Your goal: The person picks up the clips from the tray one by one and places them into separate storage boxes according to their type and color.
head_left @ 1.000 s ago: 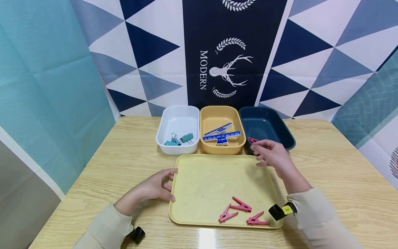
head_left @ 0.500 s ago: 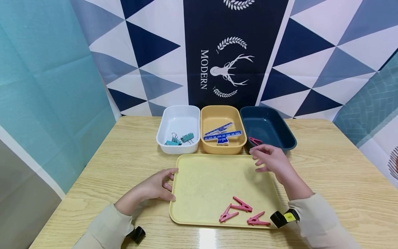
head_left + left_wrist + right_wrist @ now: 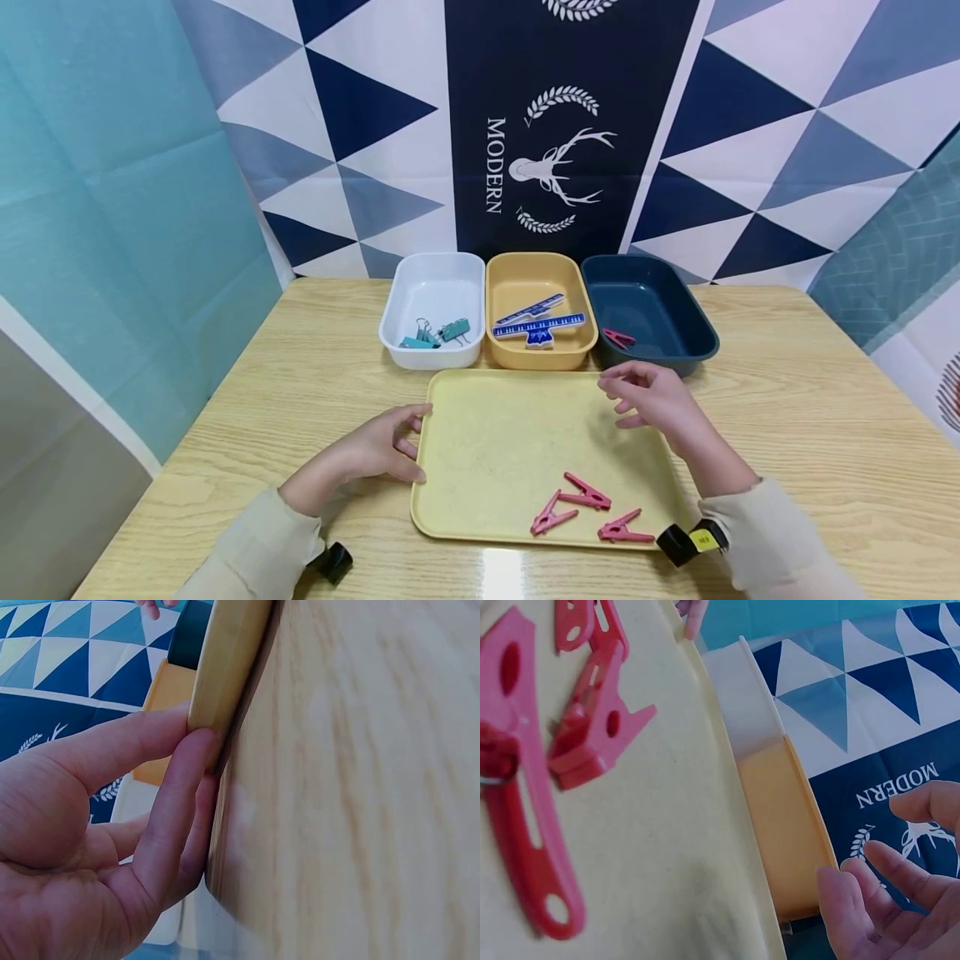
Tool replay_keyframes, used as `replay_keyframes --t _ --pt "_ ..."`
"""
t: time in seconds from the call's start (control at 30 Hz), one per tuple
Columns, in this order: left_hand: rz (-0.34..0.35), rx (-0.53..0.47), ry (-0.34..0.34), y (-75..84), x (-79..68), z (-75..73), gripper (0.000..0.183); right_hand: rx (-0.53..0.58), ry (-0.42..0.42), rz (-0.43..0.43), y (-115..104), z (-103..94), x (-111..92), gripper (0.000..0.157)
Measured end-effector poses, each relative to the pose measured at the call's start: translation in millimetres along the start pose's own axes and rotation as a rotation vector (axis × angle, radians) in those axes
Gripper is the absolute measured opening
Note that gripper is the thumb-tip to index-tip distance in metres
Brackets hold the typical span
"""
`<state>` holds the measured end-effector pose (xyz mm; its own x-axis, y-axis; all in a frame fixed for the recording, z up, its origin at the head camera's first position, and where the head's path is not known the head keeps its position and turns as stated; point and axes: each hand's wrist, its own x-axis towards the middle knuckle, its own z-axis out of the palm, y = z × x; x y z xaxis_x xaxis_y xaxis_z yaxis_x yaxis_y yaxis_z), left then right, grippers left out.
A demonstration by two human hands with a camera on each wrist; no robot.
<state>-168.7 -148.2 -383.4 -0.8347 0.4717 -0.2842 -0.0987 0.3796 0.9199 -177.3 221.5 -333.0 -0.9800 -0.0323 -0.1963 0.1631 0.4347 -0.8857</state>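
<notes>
Along the left edge of the yellow tray [image 3: 495, 433], my left hand [image 3: 367, 450] rests its fingertips and thumb against the rim; the left wrist view shows the fingertips [image 3: 196, 739] right at it. My right hand [image 3: 648, 396] hovers over the tray's far right corner, fingers loosely bent and holding nothing. Just beyond it, a red clothespin [image 3: 618, 338] lies in the dark blue bin [image 3: 678, 321]. Three pink clothespins lie near the tray's front right: one clothespin [image 3: 553, 512] leftmost, another clothespin [image 3: 588, 492] behind, and a third clothespin [image 3: 622, 527] by the front rim.
Behind the tray, a white bin [image 3: 401, 312] holds teal binder clips [image 3: 453, 330]. Beside it, an orange bin [image 3: 525, 275] contains blue ruler-shaped clips [image 3: 538, 325]. The wooden table [image 3: 810, 417] meets a patterned cloth [image 3: 558, 125] at the back.
My right hand has let go of the red clothespin in the dark blue bin and drawn back toward the tray. The left hand stays at the tray's edge.
</notes>
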Motion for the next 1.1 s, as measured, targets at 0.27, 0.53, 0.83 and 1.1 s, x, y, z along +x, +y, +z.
replay_keyframes --t 0.27,0.53,0.83,1.1 --pt "0.000 -0.003 -0.001 0.7 0.4 -0.1 0.091 -0.019 -0.013 -0.006 2 4.2 -4 0.042" --pt "-0.002 -0.015 -0.006 1.0 0.2 0.3 0.092 0.030 -0.064 0.007 10 9.7 -9 0.042" --pt "-0.001 -0.014 -0.009 0.4 1.0 0.5 0.092 0.080 -0.105 0.021 15 14.4 -13 0.043" --pt "0.007 -0.011 -0.013 0.7 -0.4 -0.1 0.092 0.051 -0.172 -0.025 24 17.5 -17 0.043"
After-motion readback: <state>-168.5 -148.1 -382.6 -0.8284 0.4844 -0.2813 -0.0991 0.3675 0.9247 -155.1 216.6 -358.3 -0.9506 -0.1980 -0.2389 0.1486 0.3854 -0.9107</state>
